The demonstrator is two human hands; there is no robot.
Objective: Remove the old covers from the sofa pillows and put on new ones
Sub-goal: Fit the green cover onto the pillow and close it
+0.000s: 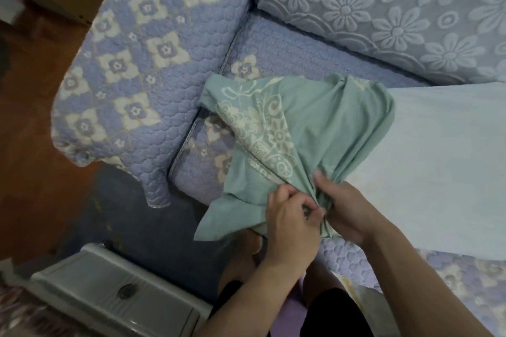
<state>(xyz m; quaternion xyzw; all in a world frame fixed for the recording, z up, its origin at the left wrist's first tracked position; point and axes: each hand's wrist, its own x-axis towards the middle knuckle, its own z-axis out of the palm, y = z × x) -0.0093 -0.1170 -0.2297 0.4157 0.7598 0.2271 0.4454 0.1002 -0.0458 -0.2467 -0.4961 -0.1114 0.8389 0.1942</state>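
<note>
A green pillow cover (323, 123) with a cream floral print lies bunched on the sofa seat, drawn over the left end of a pale blue pillow (443, 161). My left hand (290, 224) pinches the gathered green fabric at the seat's front edge. Right beside it, my right hand (347, 208) grips the same bunch of folds, its thumb pointing up. The two hands touch. The pillow's end under the cover is hidden.
The sofa seat (287, 46) and armrest (131, 63) wear a quilted lilac floral cover. A back cushion (397, 8) with raised flowers stands behind. A grey cabinet (109, 290) sits low at the left on a dark rug. My knees are below the hands.
</note>
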